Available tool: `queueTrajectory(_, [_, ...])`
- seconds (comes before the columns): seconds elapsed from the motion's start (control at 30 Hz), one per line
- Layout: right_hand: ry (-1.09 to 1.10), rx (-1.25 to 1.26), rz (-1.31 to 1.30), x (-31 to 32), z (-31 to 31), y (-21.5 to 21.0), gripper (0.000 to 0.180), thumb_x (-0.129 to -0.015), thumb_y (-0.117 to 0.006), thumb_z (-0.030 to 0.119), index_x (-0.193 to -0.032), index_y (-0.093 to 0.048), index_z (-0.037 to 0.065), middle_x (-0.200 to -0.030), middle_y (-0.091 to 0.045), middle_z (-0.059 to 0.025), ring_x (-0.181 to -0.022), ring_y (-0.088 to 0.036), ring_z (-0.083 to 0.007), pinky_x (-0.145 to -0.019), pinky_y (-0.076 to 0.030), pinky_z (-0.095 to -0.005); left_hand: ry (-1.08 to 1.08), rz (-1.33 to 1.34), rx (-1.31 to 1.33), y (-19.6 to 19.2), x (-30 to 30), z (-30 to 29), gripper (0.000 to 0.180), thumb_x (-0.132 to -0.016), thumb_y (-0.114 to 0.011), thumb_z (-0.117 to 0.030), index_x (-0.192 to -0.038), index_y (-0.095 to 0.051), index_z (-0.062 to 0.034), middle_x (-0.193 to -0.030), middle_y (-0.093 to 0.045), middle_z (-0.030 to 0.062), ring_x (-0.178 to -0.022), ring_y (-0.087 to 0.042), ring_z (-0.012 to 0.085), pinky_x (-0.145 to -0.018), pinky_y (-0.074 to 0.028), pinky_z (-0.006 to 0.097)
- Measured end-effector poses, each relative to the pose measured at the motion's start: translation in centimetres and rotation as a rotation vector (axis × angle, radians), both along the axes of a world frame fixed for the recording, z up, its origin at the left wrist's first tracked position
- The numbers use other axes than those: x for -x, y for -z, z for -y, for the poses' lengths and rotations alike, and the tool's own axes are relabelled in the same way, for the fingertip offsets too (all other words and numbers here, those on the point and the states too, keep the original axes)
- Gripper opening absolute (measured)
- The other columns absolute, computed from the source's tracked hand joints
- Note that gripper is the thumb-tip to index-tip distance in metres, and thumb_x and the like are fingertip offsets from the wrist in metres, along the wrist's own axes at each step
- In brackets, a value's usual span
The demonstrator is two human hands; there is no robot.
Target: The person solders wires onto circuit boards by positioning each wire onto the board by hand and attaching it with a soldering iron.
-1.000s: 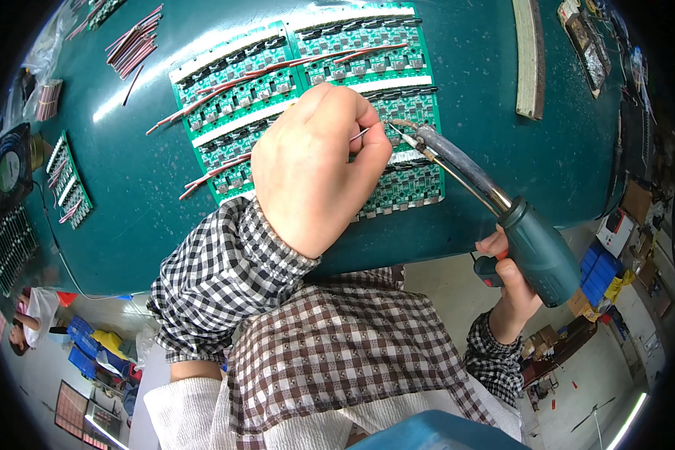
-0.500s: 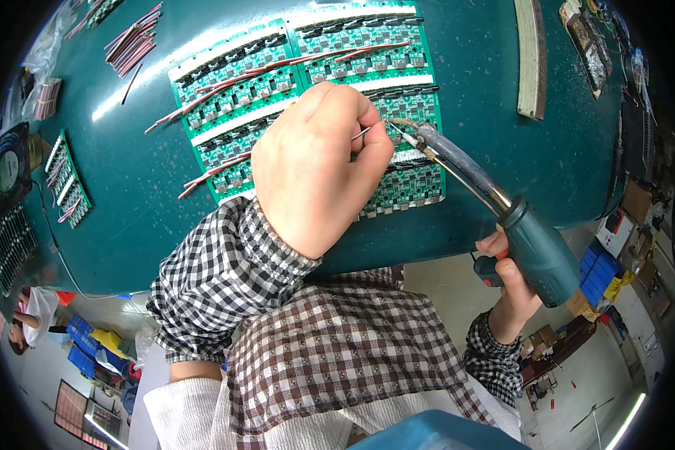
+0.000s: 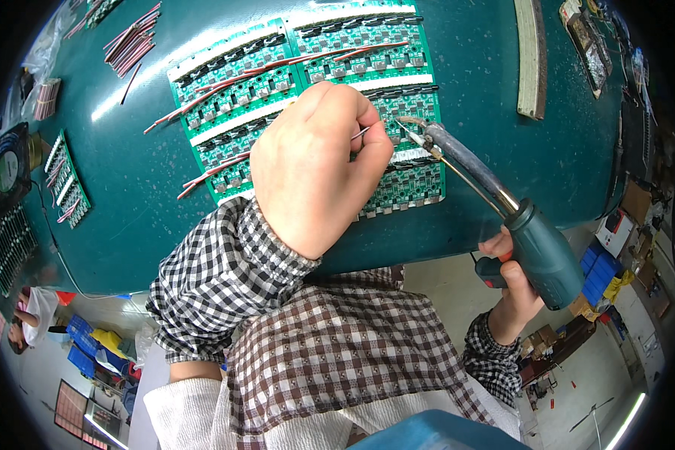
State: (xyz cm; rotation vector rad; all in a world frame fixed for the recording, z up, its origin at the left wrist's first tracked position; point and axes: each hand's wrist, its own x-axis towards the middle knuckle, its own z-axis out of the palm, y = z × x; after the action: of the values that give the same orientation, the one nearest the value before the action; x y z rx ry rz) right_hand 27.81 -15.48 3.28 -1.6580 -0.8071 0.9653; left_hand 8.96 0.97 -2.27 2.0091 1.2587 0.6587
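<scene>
My left hand [image 3: 319, 161] rests over the green circuit boards [image 3: 367, 69], thumb and forefinger pinched on a thin wire [image 3: 361, 133] whose end points right. A soldering gun [image 3: 544, 255] with a dark green body is gripped in my right hand [image 3: 514, 281], below and right of the boards. Its long metal barrel slants up left, and the tip [image 3: 405, 121] is at the board, just right of my left fingertips. A thin metal tube runs alongside the barrel. Several red and white wires [image 3: 255, 73] lie across the boards. My left hand hides part of the middle boards.
A bundle of wires [image 3: 132, 41] lies at the upper left, near a smaller board [image 3: 67, 180] with wires. A black fan [image 3: 9, 171] stands at the left edge. A pale curved strip [image 3: 531, 60] lies right of the boards. Another person [image 3: 34, 319] is far left.
The soldering gun has shifted slightly right and down in my right hand, its tip drawing away from my left fingertips. My left hand stays almost still, pinching the wire.
</scene>
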Motion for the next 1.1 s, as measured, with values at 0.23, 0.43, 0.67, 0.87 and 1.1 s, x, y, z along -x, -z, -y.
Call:
queueTrajectory(0.23, [-0.017, 0.0, -0.015, 0.0, 0.2, 0.1, 0.034, -0.073, -0.075, 0.006, -0.1, -0.06, -0.008, -0.084, -0.063, -0.0151, -0.08, -0.063, -0.0261, -0.074, -0.053, -0.0404, 0.011, 0.002, 0.032, -0.4, 0.2, 0.1, 0.009, -0.073, -0.067, -0.005, -0.077, -0.059, -0.0055, -0.067, -0.054, 0.0022, -0.054, -0.051, 0.0108, -0.05, -0.042, 0.024])
queueTrajectory(0.43, [0.013, 0.042, 0.025, 0.7, 0.1, 0.2, 0.049, -0.074, -0.073, 0.016, -0.109, -0.054, -0.012, -0.076, -0.057, -0.0115, -0.071, -0.058, -0.0226, -0.07, -0.053, -0.04, 0.023, -0.019, 0.023, -0.4, 0.2, 0.1, 0.009, -0.074, -0.068, -0.005, -0.078, -0.06, -0.006, -0.067, -0.054, 0.0021, -0.054, -0.051, 0.0103, -0.049, -0.042, 0.024])
queueTrajectory(0.67, [-0.057, 0.015, -0.052, -0.7, 2.1, 1.1, 0.067, -0.071, -0.076, 0.002, -0.127, -0.04, -0.008, -0.095, -0.062, -0.0155, -0.084, -0.062, -0.0225, -0.079, -0.054, -0.0419, 0.012, -0.02, 0.02, -0.4, 0.2, 0.1, 0.009, -0.074, -0.067, -0.005, -0.078, -0.059, -0.0063, -0.068, -0.054, 0.0015, -0.055, -0.051, 0.0095, -0.049, -0.042, 0.023])
queueTrajectory(0.87, [-0.071, 0.034, -0.016, -0.9, 2.3, 1.3, 0.072, -0.07, -0.078, 0.005, -0.129, -0.038, -0.006, -0.102, -0.062, -0.0169, -0.087, -0.064, -0.0226, -0.08, -0.054, -0.0385, 0.004, -0.009, 0.01, -0.2, 0.0, 0.2, 0.01, -0.073, -0.067, -0.004, -0.077, -0.059, -0.0064, -0.068, -0.054, 0.0015, -0.055, -0.051, 0.0095, -0.049, -0.042, 0.023])
queueTrajectory(1.1, [-0.056, 0.09, 0.015, -0.8, 2.5, 1.2, 0.077, -0.069, -0.08, 0.007, -0.13, -0.035, -0.005, -0.104, -0.062, -0.0181, -0.088, -0.065, -0.0237, -0.08, -0.054, -0.0376, 0.003, -0.007, -0.003, -0.1, 0.1, 0.2, 0.01, -0.072, -0.067, -0.003, -0.076, -0.059, -0.0063, -0.067, -0.053, 0.0019, -0.055, -0.051, 0.0103, -0.05, -0.042, 0.023])
